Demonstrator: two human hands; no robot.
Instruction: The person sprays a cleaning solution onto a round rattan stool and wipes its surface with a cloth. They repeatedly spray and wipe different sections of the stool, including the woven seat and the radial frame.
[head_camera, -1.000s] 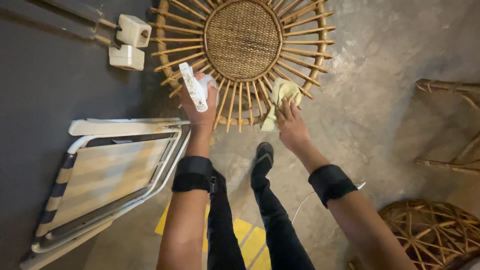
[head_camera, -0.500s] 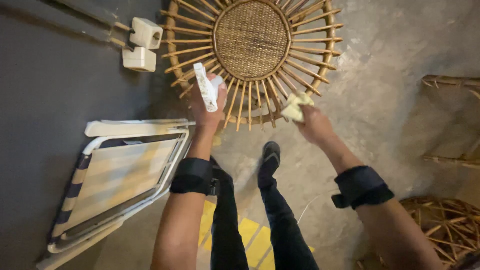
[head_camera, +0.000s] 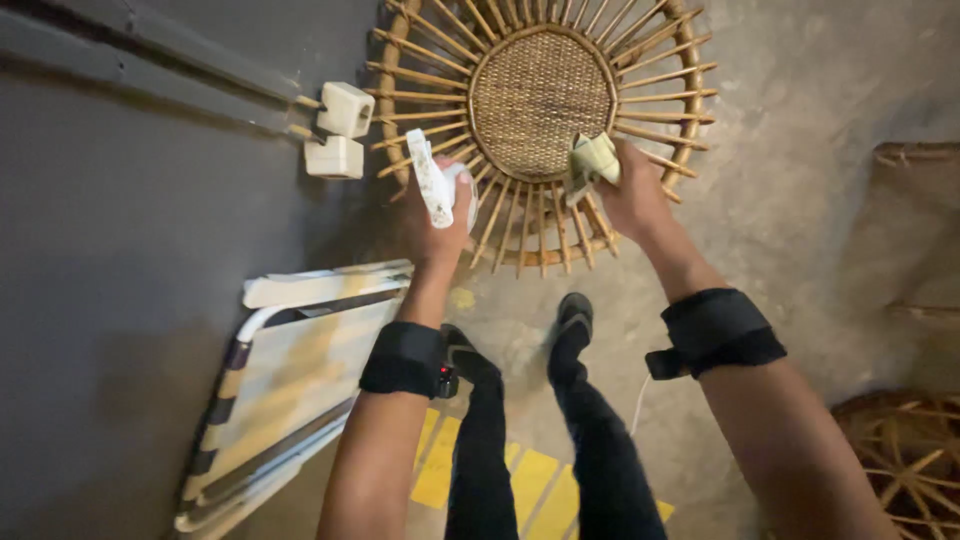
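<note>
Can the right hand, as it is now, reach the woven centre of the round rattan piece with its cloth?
Probably yes. The right hand holds the cloth right at the edge of the woven centre, and nothing lies between them.

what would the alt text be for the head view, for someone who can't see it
Seen from above, a person's right hand presses a pale cloth against a round rattan stool, while the left hand holds a white spray bottle. A folded striped chair leans on the dark wall at left.
</note>
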